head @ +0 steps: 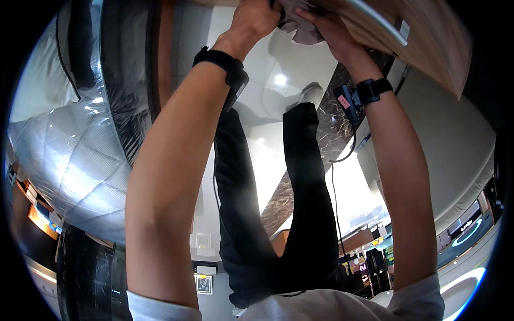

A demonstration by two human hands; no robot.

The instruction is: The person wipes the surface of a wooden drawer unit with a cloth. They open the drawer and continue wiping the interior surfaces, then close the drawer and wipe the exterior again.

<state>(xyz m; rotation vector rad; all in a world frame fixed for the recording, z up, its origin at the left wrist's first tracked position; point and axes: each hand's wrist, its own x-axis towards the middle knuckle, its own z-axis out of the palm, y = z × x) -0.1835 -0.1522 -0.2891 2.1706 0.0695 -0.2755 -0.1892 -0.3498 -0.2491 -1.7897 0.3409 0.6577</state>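
Note:
At the top edge of the view, a crumpled grey cloth [307, 34] lies between my two hands. My left hand [257, 18] is curled at the cloth's left side, with a small dark thing by its fingers that I cannot make out. From the other side my right hand [331, 30] grips the cloth, its thumb or a finger lying over it. Just right of the hands is a wooden panel [433, 44] with a curved metal bar handle [379, 20]. The upper part of the cloth is cut off by the frame.
Plastic-wrapped quilted bedding [80, 152] stands on the left, a beige padded piece of furniture [445, 148] on the right. A dark marble strip [335, 116] crosses the pale tiled floor [261, 80]. A thin black cable [337, 208] hangs beside my right leg.

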